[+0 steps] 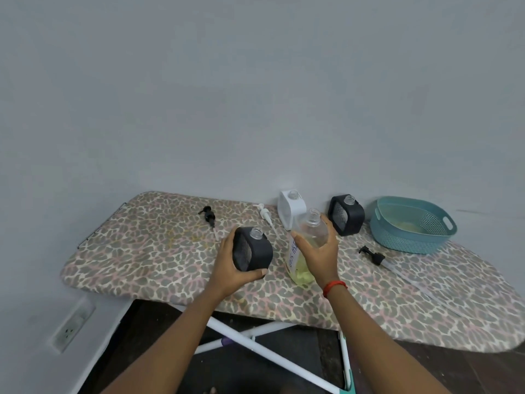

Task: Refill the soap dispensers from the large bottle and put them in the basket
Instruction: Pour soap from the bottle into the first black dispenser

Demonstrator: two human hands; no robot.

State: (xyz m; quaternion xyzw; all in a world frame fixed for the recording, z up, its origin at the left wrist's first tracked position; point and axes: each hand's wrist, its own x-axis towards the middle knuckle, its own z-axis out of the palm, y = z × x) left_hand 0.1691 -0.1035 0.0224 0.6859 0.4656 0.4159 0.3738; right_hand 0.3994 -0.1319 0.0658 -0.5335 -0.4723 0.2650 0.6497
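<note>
Gripping the black dispenser (252, 249), left-hand fingers (257, 273) curl beneath it.

Ironing board (147, 251): dispensers (346, 218), pumps (209, 216), basket (412, 223).

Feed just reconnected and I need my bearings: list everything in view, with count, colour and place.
Large bottle: 1, clear with yellow soap, uncapped, in right hand.
Black dispensers: 2, open; one in left hand, one by the wall.
White dispenser: 1, open, by the wall.
Black pumps: 2, lying loose; far left, right near basket.
White pump: 1, lying centre.
Basket: 1, teal, far right.
Ironing board: 1, leopard-print cover.
Wall socket: 1, lower left.
Left hand: holds dispenser.
Right hand: holds bottle.
</note>
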